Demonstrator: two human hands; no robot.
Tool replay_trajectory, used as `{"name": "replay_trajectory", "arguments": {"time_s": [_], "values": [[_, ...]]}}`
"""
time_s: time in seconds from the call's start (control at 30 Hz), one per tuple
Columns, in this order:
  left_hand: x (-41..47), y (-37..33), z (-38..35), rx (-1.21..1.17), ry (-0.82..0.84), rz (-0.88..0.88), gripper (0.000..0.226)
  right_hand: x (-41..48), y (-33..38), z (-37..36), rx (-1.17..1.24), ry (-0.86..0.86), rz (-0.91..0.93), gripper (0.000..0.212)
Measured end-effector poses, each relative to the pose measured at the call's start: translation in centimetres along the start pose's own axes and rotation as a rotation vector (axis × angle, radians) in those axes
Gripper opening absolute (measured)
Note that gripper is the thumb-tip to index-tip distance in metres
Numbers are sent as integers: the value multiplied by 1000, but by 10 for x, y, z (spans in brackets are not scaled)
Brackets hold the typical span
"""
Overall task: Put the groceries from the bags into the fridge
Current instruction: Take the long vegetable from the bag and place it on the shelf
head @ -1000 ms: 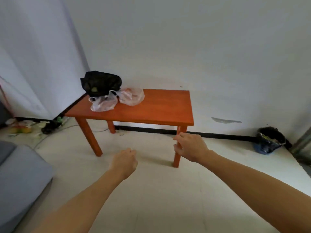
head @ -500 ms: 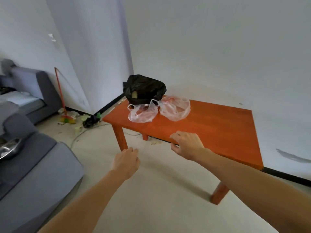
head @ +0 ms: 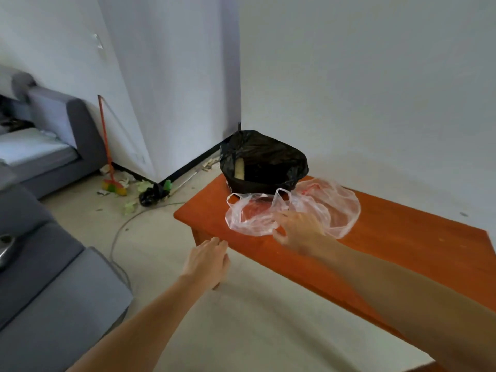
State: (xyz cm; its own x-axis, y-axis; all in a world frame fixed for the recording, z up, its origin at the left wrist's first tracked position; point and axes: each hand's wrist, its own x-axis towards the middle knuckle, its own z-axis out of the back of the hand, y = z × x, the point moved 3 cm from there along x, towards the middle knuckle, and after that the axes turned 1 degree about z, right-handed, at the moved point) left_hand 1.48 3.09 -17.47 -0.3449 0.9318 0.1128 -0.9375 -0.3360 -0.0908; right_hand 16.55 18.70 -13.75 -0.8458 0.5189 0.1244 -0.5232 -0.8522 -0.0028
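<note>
**Head view.** An orange wooden table occupies the right half of the frame. On its far-left corner, near 12 o'clock from frame centre, stands an open black bag with a pale cylindrical item showing in its mouth. Two thin plastic bags lie against its near side. The left clear bag holds something red, and the right clear bag lies at 3 o'clock from it.

The right hand is over the near edge of the left clear bag, fingers spread and extended, gripping nothing. Blur hides whether the fingertips touch the plastic. The left hand, at 7 o'clock from the right hand, hangs just off the table's left edge, fingers straight and together, holding nothing.

A grey sofa fills 8 to 9 o'clock. A red-handled broom leans on the wall at 10 o'clock, and a small black floor bag lies among scattered litter near its head.
</note>
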Motion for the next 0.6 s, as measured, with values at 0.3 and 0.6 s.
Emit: {"name": "replay_trajectory", "arguments": {"time_s": [0.3,0.6], "values": [[153,103,-3,6,33,-104,24,148,-7,-32,6,1,-134,35],[280,131,-34,-42,11,-181,27,263,-68,-59,66,-5,-258,37]]}}
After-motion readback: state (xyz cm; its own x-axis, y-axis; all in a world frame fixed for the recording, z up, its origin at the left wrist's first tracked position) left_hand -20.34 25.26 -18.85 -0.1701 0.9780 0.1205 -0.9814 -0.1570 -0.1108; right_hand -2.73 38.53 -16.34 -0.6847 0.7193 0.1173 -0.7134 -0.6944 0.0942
